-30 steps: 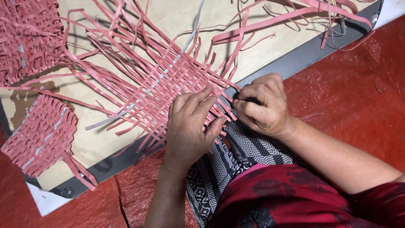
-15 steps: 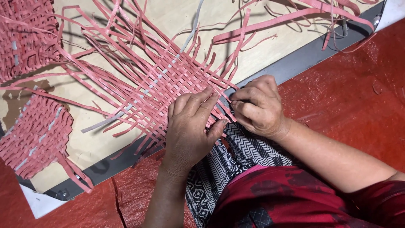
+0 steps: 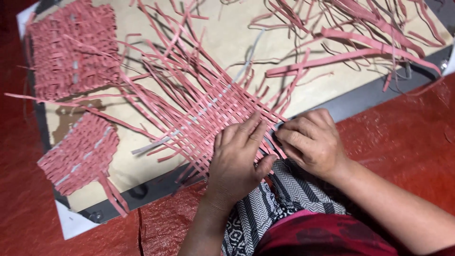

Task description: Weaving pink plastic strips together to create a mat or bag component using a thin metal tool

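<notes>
left hand (image 3: 239, 154): fingers flat, together, pressing the pink woven mat (image 3: 208, 114) near the board (image 3: 332, 80) edge.
right hand (image 3: 310, 142): fingers curled, pinching a strip (image 3: 279, 127).
risk: a hard tug likely loosens the weave.

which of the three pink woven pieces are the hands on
The unfinished middle weave, under the left hand and right hand. The two smaller mats, top left and lower left, lie untouched.

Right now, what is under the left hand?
The left hand lies flat on the near edge of the woven pink strips, which rest on the pale board. The weave directly beneath the palm is covered. The right hand pinches strips beside it.
</notes>
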